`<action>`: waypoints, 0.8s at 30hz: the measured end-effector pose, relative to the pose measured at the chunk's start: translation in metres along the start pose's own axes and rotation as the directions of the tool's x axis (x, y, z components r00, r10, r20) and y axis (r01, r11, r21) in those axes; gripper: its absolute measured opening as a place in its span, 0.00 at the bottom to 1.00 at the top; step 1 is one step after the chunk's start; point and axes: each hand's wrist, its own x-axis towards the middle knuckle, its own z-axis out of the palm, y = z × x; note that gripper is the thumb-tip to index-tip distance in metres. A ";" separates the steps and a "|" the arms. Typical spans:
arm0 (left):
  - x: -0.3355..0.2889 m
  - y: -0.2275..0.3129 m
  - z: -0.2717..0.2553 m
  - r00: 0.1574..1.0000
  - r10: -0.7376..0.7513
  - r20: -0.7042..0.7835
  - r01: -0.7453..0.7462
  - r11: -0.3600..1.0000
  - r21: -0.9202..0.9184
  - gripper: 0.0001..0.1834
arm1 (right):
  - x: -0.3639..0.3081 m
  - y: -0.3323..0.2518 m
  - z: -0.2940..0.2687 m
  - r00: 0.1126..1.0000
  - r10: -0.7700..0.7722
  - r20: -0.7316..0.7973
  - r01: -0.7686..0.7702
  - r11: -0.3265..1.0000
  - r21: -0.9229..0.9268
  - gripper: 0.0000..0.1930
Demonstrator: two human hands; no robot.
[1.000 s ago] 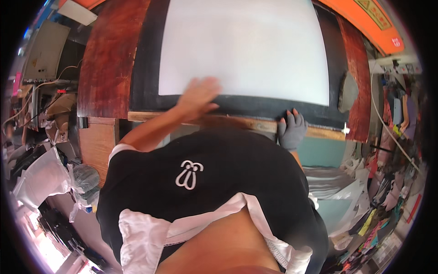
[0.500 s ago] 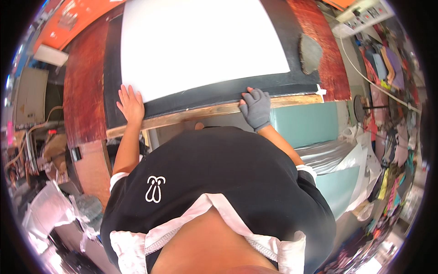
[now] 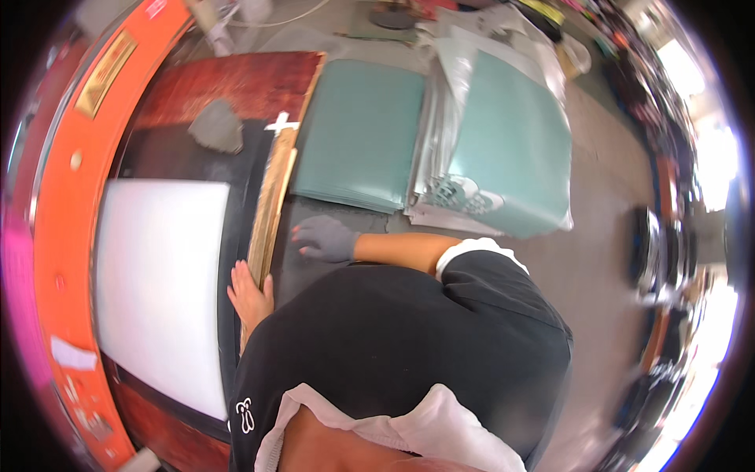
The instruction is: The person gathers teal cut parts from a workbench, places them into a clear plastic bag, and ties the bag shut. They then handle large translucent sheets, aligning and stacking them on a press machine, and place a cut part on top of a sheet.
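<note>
A white sheet lies on a black board edged by a wooden strip. My bare left hand is open, fingers stretched, resting at the board's edge by the strip. My right hand, in a grey glove with bare fingertips, is off the board, over the dark floor to the right of the strip. Its fingers are loosely bent and somewhat apart, with nothing visible in them. A flat grey stone sits on the board's far end.
Beyond my right hand, a stack of green sheets lies on the floor. Beside it is another green stack with clear plastic wrapping. An orange machine beam runs along the left. Reddish-brown panel shows past the stone.
The view has turned right, bringing the green stacks to the front. My right hand has left the board's edge and moved over the floor. My left hand still touches the edge.
</note>
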 end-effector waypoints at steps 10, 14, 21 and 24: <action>0.025 0.030 0.023 0.809 0.560 -0.181 -0.569 0.822 0.003 0.35 | -0.225 0.023 -0.046 0.222 0.939 -0.262 -0.941 0.277 0.195 0.16; 0.039 0.090 0.047 0.842 0.533 -0.083 -0.522 0.766 -0.375 0.28 | -0.251 0.006 -0.050 0.339 0.916 -0.215 -0.938 0.345 -0.007 0.16; 0.057 0.163 0.104 0.717 0.542 0.438 -0.090 0.696 -0.713 0.24 | -0.260 0.050 -0.129 0.385 0.885 -0.261 -0.922 0.382 -0.064 0.22; 0.091 0.231 0.131 0.684 0.533 0.498 0.043 0.652 -0.757 0.24 | -0.308 0.100 -0.189 0.511 0.803 -0.306 -0.858 0.454 -0.243 0.25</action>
